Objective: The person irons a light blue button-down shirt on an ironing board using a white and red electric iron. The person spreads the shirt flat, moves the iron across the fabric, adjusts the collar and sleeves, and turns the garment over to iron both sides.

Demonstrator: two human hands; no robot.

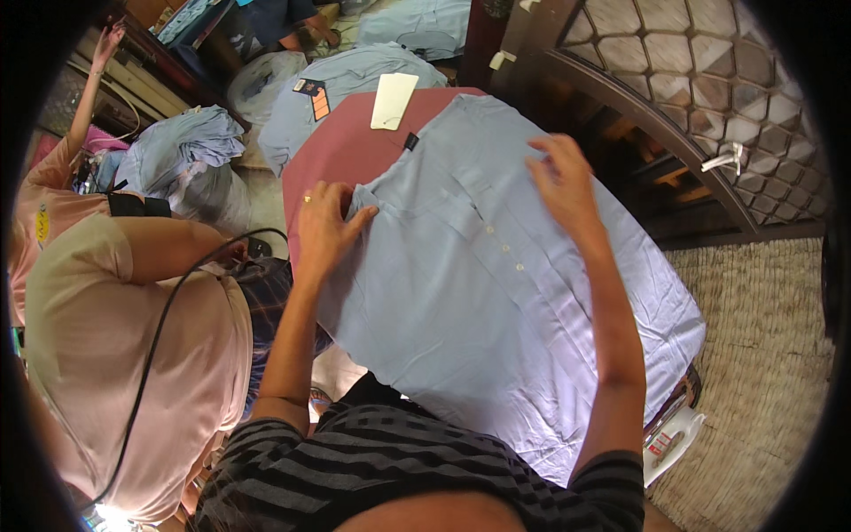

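A light blue shirt (pixel 443 284) with a row of small pale buttons lies spread across a padded board. At its far left edge is a small black neck label (pixel 410 142). My left hand (pixel 326 229), with a ring on one finger, rests at the shirt's left edge, its thumb apart from the curved fingers. Over the far right part of the shirt is my right hand (pixel 565 186), its fingers loosely bent and apart, holding nothing. Whether its fingertips touch the cloth I cannot tell.
The board's reddish cover (pixel 332 155) shows at the far left, with a cream card (pixel 392 100) on it. An iron (pixel 674 443) stands at the lower right. Blue garments (pixel 182 146) are piled behind. People sit at left; a dark cable (pixel 151 355) hangs across one person's back.
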